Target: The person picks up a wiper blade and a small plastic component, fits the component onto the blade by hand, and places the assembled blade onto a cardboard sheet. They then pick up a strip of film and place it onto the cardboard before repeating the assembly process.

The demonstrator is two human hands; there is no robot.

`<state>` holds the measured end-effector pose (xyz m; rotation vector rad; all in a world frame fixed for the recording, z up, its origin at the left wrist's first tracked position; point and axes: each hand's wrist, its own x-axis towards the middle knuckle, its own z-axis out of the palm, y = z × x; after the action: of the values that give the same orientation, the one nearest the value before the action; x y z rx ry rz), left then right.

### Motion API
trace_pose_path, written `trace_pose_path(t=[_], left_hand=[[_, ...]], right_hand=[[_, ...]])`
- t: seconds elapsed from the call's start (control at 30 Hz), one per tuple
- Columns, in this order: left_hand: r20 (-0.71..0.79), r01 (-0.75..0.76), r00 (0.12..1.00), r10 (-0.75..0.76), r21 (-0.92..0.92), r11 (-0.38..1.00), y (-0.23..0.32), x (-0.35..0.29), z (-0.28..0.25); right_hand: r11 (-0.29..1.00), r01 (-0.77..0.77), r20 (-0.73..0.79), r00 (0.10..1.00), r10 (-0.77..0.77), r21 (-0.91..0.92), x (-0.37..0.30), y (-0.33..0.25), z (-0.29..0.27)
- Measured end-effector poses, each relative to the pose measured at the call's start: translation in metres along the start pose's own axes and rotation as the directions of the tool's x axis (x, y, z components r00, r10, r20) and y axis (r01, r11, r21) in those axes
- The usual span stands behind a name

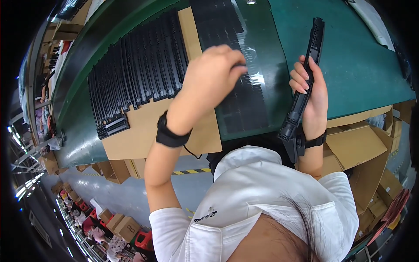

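Note:
My right hand (313,95) grips a long black plastic part (305,83) that stands on end above the green table (358,65). My left hand (209,78) reaches over a clear sheet of small black pieces (244,91), with its fingertips pinched at the sheet's surface; what they hold is hidden. A row of several long black parts (135,70) lies on a brown cardboard sheet (139,135) to the left of that hand. Both wrists wear black bands.
Open cardboard boxes (358,148) stand below the table edge on the right. More boxes (113,170) sit on the floor at the left, beside yellow-black floor tape (192,171). Other people sit far off at the lower left (96,227).

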<state>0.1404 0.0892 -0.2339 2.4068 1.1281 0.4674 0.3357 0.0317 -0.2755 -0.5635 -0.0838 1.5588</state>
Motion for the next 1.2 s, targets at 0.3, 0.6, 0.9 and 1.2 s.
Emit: trace_pose_path(t=[0.3,0.6,0.9,1.2], left_hand=[[0.155,-0.267,0.947,0.281,-0.103,0.958,-0.010,0.010,0.061],[0.216,-0.278,0.918,0.334,-0.251,0.927,-0.034,0.027,0.080],[0.169,-0.338,0.911,0.376,-0.216,0.916,-0.045,0.031,0.086],[0.264,-0.330,0.897,0.354,-0.134,0.935,-0.045,0.036,0.090]], right_hand=[[0.997,-0.075,0.020,0.997,0.075,0.027,0.005,-0.011,-0.027],[0.998,-0.065,0.028,0.997,0.066,-0.015,0.012,-0.012,-0.029],[0.998,-0.033,0.041,0.999,0.035,-0.053,0.021,-0.004,-0.027],[0.997,-0.005,0.087,0.996,0.012,-0.073,0.027,0.000,-0.029]])
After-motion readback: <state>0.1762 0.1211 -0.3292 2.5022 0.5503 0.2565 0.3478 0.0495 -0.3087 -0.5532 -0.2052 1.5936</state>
